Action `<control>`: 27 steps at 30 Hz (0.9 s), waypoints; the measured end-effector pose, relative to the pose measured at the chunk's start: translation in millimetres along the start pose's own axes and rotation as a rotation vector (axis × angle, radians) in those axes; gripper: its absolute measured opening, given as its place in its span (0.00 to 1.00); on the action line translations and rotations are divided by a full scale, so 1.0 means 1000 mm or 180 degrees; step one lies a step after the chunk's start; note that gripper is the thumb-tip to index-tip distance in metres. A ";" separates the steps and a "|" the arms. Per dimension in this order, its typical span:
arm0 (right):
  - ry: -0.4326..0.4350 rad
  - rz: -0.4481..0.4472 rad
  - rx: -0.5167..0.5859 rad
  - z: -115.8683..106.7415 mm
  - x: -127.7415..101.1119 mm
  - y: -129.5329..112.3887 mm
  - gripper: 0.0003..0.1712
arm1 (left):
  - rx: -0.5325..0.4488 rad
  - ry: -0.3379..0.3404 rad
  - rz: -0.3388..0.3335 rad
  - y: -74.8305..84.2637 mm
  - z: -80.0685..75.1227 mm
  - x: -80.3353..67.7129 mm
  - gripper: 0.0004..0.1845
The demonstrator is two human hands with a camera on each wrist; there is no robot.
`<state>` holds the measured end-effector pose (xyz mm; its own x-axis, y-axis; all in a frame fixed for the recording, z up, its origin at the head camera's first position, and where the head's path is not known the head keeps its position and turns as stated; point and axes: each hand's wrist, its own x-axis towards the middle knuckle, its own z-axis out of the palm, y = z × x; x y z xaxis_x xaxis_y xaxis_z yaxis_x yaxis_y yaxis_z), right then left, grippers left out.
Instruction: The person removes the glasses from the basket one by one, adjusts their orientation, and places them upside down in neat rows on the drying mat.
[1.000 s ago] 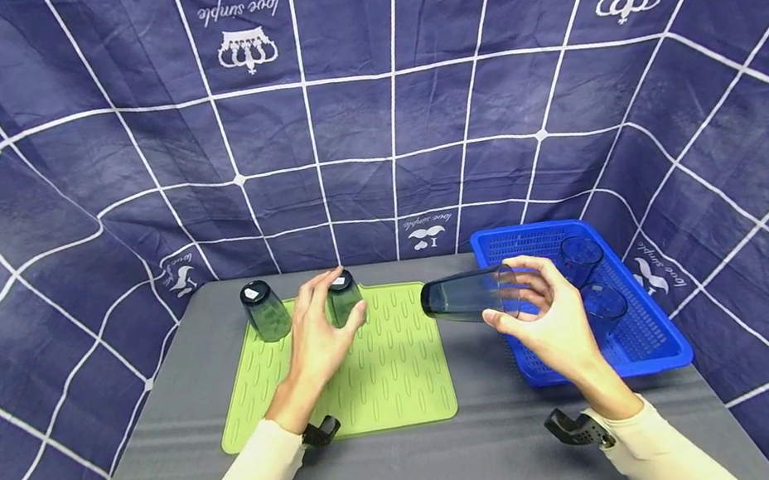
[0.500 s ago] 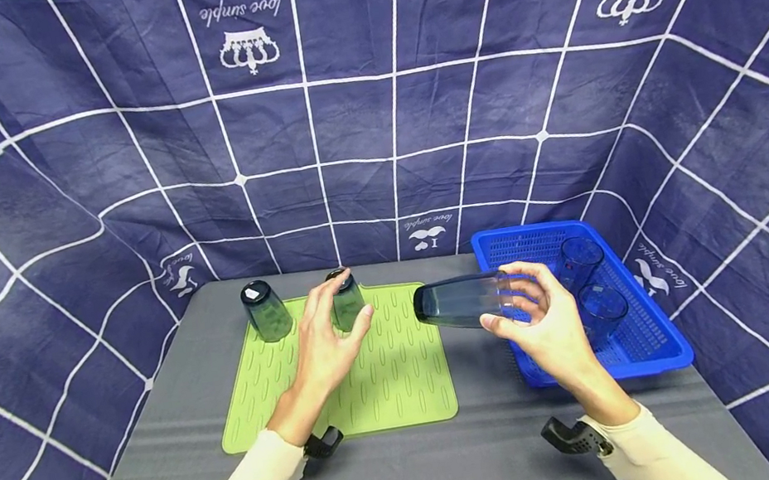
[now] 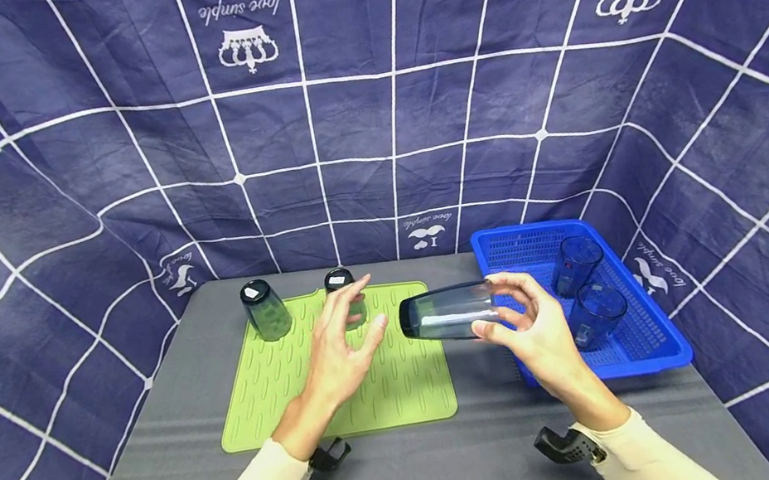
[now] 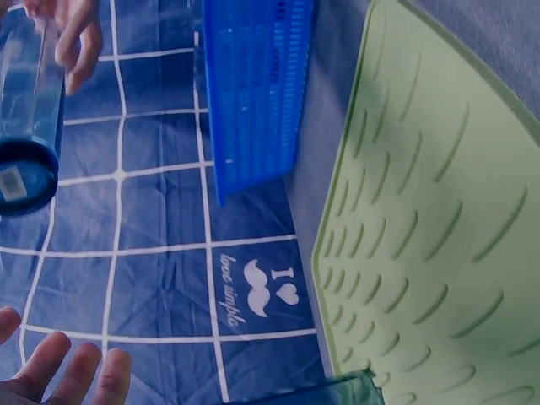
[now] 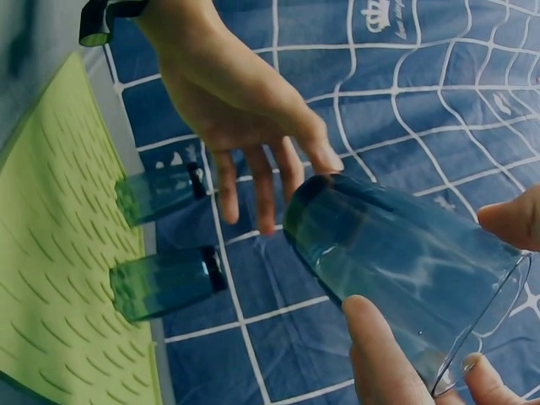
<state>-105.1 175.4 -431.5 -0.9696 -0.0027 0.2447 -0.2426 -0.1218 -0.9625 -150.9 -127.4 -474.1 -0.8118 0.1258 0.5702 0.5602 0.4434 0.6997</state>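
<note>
Tumblers number five in all, and the green drying mat (image 3: 344,364) serves as the landmark for placing them. Two tinted tumblers stand upside down along the mat's far edge — one at its far left corner (image 3: 264,310), a second just right of it (image 3: 343,288) — rims down, presumably so they can drain on the ribbed surface. Two more sit upright in the blue basket (image 3: 652,353) to the right of the mat: one (image 3: 575,262) farther back, the other (image 3: 596,313) nearer the person. The fifth tumbler (image 3: 447,314) lies on its side in the air above the mat's right edge, base pointing left over the mat, apparently mid-turn toward the inverted pose of the first two.

The right hand (image 3: 538,333) grasps that tumbler near its rim, thumb below and fingers curled over the top. The left hand (image 3: 342,356) hovers over the mat's middle with fingers spread and relaxed, holding nothing, close to the tumbler's base but not touching it.
</note>
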 end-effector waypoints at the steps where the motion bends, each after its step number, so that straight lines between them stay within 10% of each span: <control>1: -0.0019 0.0017 0.0057 0.001 0.000 0.000 0.42 | -0.0033 -0.0005 0.0031 0.002 0.000 -0.001 0.34; 27: -0.0518 0.0118 0.0644 0.005 -0.010 0.014 0.40 | -0.0387 -0.0236 0.0371 0.036 0.009 -0.015 0.37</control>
<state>-98.6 168.6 -446.5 -0.9558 -0.1686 0.2411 -0.1796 -0.3147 -0.9321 -120.1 -104.8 -461.2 -0.7476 0.2372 0.6203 0.6633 0.3121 0.6802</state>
